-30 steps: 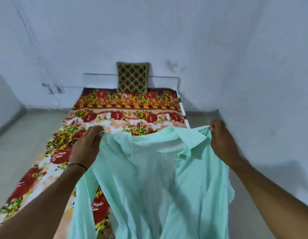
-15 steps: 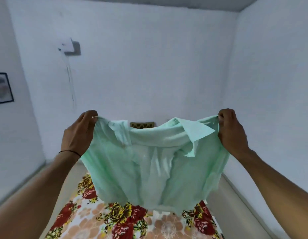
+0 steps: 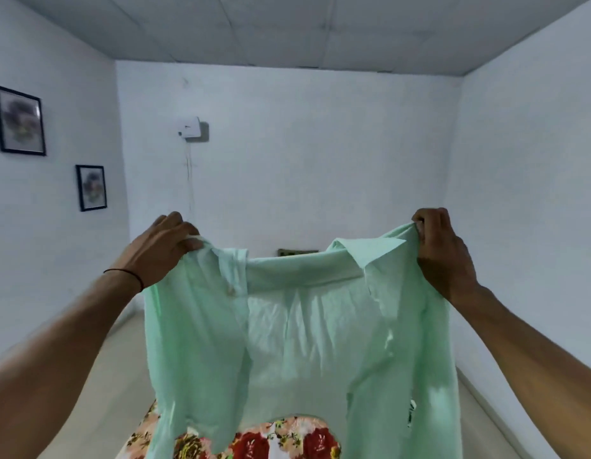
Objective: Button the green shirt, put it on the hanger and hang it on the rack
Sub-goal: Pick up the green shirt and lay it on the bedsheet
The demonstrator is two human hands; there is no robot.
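Green shirt held up by both shoulders, front hanging open above the bed.
The left hand and right hand each grip a shoulder with curled fingers, spreading the cloth wide in the air, likely so that both front panels fall straight and the buttons can be found for fastening.

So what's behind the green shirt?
The green shirt hides most of the floral bedspread; only a strip below its hem and a sliver of dark cushion above its collar show.
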